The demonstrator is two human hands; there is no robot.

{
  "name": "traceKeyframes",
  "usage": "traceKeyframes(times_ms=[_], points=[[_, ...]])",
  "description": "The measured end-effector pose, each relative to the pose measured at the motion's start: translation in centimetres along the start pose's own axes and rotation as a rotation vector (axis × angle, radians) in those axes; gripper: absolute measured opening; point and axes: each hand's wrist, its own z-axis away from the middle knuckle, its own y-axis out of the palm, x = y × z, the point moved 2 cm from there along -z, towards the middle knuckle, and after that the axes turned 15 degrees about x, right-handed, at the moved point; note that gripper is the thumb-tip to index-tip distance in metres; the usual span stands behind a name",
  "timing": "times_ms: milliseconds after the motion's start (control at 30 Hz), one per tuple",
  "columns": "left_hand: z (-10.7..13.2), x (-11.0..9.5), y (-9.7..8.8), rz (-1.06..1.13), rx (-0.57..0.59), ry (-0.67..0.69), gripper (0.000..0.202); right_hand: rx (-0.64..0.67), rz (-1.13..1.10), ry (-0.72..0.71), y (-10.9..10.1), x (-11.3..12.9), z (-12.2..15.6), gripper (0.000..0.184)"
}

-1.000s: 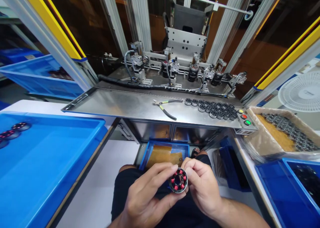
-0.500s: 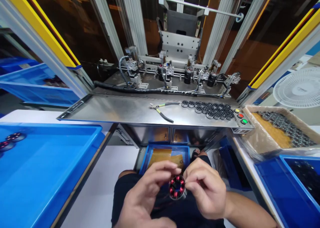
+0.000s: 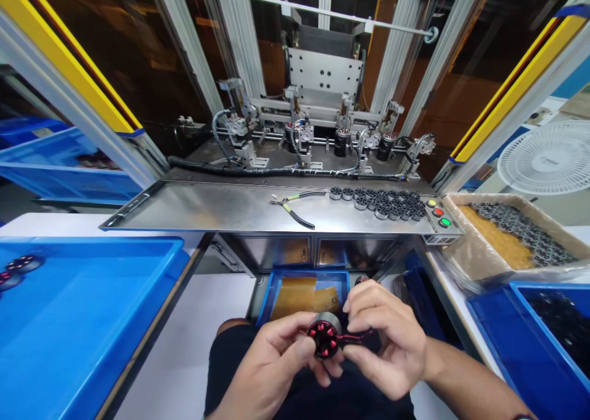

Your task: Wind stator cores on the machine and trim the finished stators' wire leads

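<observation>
Over my lap, my left hand (image 3: 281,358) grips a round motor stator (image 3: 324,339) between thumb and fingers. Red copper windings show inside its dark ring, and a grey metal band runs round its side. Red wire leads (image 3: 353,339) stick out from the stator towards the right. My right hand (image 3: 387,334) has its thumb and fingertips closed round these leads, just beside the stator. The lead ends point into the right palm and are partly hidden.
Cutting pliers (image 3: 295,210) lie on the metal bench (image 3: 221,208), left of several black motor parts (image 3: 382,202). Coloured buttons (image 3: 437,213) sit at its right end. A blue tray (image 3: 115,321) stands left; a lined box (image 3: 502,241) and blue bin (image 3: 502,321) stand right.
My left hand has closed on the stator, which has turned so its wire leads point right. My right hand has moved from the stator's rim to the leads. The view has shifted slightly.
</observation>
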Motion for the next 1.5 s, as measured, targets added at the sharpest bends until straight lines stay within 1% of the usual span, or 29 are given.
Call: traceKeyframes(times_ms=[67,133,300,400,467,500,567,600,633,667,700,733,767,800,833,900,933,1033,1100,1167,1200,1233,1267,1333,1367,1400,1433,1500], points=[[0.1,-0.1,0.2,-0.019,-0.053,0.010,0.032,-0.001,-0.033,0.007,-0.2,-0.2,0.0,0.032],[0.1,-0.1,0.2,-0.029,-0.058,0.031,0.031,0.027,-0.035,0.022,-0.3,-0.2,-0.1,0.035],[0.4,0.4,-0.4,-0.081,-0.055,0.056,0.028,0.070,0.011,0.044,-0.3,0.2,-0.4,0.016],[0.7,0.7,-0.8,-0.093,-0.119,0.082,0.029,0.059,0.023,0.106,-0.1,0.5,-0.7,0.011],[0.9,0.6,-1.0,-0.078,-0.153,0.152,0.039,0.028,0.021,0.175,0.1,0.6,-1.0,0.008],[0.8,0.4,-1.1,-0.065,-0.149,0.209,0.046,0.010,0.012,0.205,0.1,0.6,-1.1,0.008],[0.5,0.0,-1.1,-0.031,-0.103,0.346,0.058,0.001,-0.016,0.232,0.2,0.7,-1.4,0.008],[0.3,-0.2,-1.1,-0.008,-0.078,0.381,0.060,0.013,-0.026,0.223,0.2,0.7,-1.6,0.008],[0.0,-0.2,-1.1,0.022,-0.044,0.366,0.057,0.031,-0.032,0.202,0.2,0.7,-1.7,0.009],[-0.4,-0.1,-1.1,0.059,0.007,0.290,0.052,0.055,-0.034,0.171,0.1,0.8,-1.9,0.009],[-0.7,0.2,-0.9,0.104,0.084,0.169,0.051,0.081,-0.032,0.141,0.0,0.8,-2.0,0.009],[-0.9,0.6,-0.8,0.149,0.177,0.033,0.057,0.102,-0.025,0.114,-0.1,0.9,-2.2,0.009],[-1.0,0.9,-0.6,0.187,0.262,-0.073,0.063,0.117,-0.013,0.094,-0.3,1.0,-2.3,0.009],[-1.0,1.1,-0.5,0.211,0.320,-0.123,0.063,0.129,0.002,0.085,-0.5,1.1,-2.4,0.008],[-1.0,1.2,-0.4,0.219,0.339,-0.113,0.057,0.135,0.024,0.087,-0.7,1.3,-2.4,0.008],[-0.8,1.1,-0.4,0.190,0.293,0.008,0.034,0.123,0.068,0.119,-1.0,1.5,-2.5,0.008],[-0.7,0.9,-0.4,0.167,0.251,0.072,0.027,0.107,0.085,0.149,-1.1,1.5,-2.5,0.009],[-0.4,0.4,-0.3,0.117,0.127,0.208,0.033,0.037,0.077,0.264,-1.1,1.5,-2.5,0.011],[-0.4,0.0,-0.3,0.102,0.054,0.300,0.032,0.000,0.031,0.314,-1.0,1.4,-2.5,0.012],[-0.6,-0.5,-0.5,0.105,0.030,0.399,0.031,-0.002,-0.015,0.293,-0.9,1.3,-2.7,0.012],[-0.8,-0.7,-0.6,0.110,0.034,0.418,0.032,0.012,-0.030,0.259,-0.9,1.4,-2.8,0.011],[-1.0,-0.7,-0.7,0.115,0.059,0.388,0.033,0.032,-0.039,0.220,-1.0,1.4,-2.9,0.010],[-1.4,-0.7,-0.8,0.122,0.110,0.307,0.035,0.056,-0.046,0.179,-1.0,1.4,-3.1,0.009],[-1.9,-0.2,-0.8,0.143,0.261,0.068,0.051,0.092,-0.052,0.119,-1.2,1.5,-3.2,0.009],[-2.0,0.0,-0.7,0.151,0.331,-0.027,0.056,0.098,-0.051,0.104,-1.2,1.5,-3.2,0.008],[-2.0,0.1,-0.6,0.149,0.371,-0.069,0.057,0.097,-0.044,0.103,-1.3,1.6,-3.2,0.008],[-2.0,0.2,-0.6,0.134,0.373,-0.058,0.052,0.086,-0.033,0.114,-1.4,1.6,-3.1,0.008],[-1.9,0.1,-0.5,0.085,0.283,0.046,0.031,0.041,-0.011,0.165,-1.5,1.6,-2.9,0.009]])
